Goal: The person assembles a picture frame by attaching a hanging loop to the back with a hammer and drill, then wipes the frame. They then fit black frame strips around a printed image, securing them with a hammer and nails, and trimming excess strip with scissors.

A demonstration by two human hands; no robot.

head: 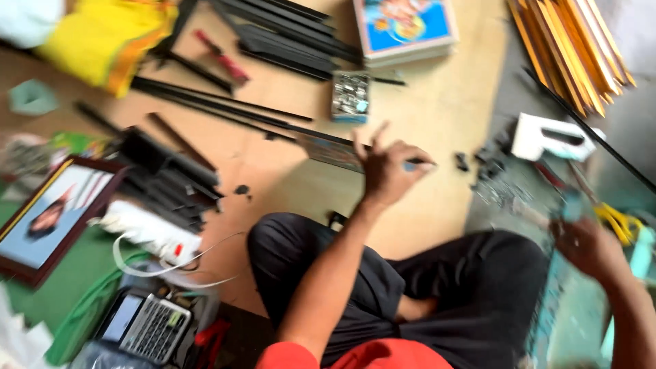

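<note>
Left hand [386, 167], arm outstretched, fingers splayed upward, pinches a small blue-grey piece [412, 165] over the wooden board [437, 109]. Right hand [586, 242] grips a blurred tool [572, 203] (kind unclear) beside the knee.

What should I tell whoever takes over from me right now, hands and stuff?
Left hand: raised over the floor, small bluish piece pinched at the fingertips. Right hand: at the right, closed on a blurred teal tool. Black frame strips lie ahead on the wooden board; box of metal clips beyond; white stapler to the right. Nothing looks joined yet; the strips lie loose.
</note>
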